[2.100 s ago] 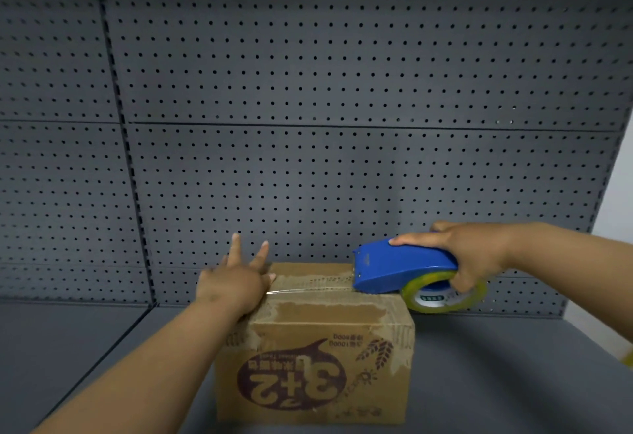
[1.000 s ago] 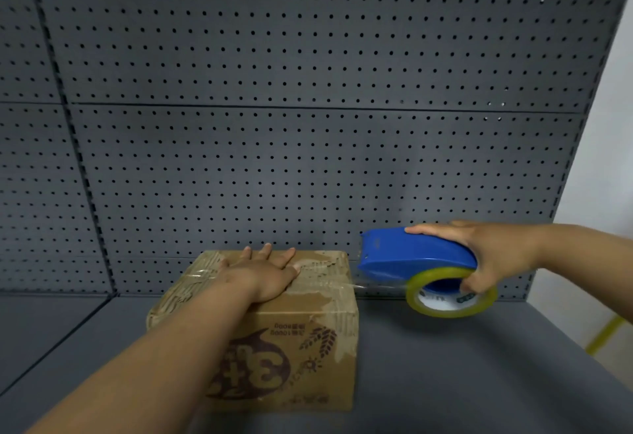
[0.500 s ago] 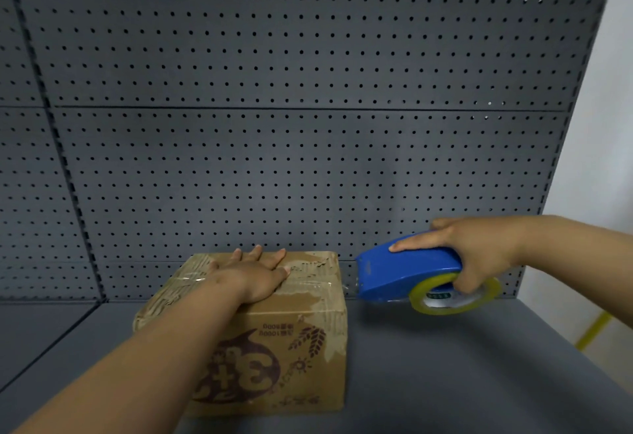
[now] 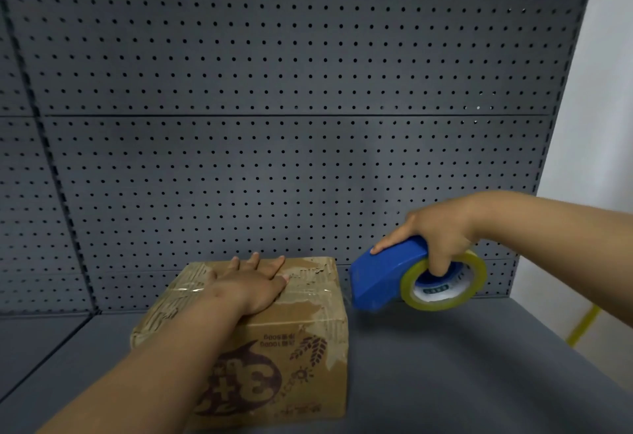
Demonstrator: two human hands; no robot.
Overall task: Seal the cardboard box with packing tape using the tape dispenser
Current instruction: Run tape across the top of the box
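A brown cardboard box (image 4: 287,358) with a dark printed logo sits on the grey shelf (image 4: 445,365). Clear tape runs across its top. My left hand (image 4: 253,284) lies flat on the box top, fingers spread, pressing down. Just right of the box, my right hand (image 4: 442,231) grips a blue tape dispenser (image 4: 380,279) with a yellowish tape roll (image 4: 445,283). The dispenser is tilted nose-down, its front edge close to the box's upper right side. Any tape strand between dispenser and box is too faint to make out.
A grey pegboard wall (image 4: 274,108) rises right behind the box. The shelf surface stretches to the right of the box and in front of it. A white wall (image 4: 603,125) and a yellow line (image 4: 582,327) on the floor show past the shelf's right end.
The dispenser has travelled off the box top past its right edge and tipped nose-down beside the box. My left hand has flattened onto the top. The view has shifted right.
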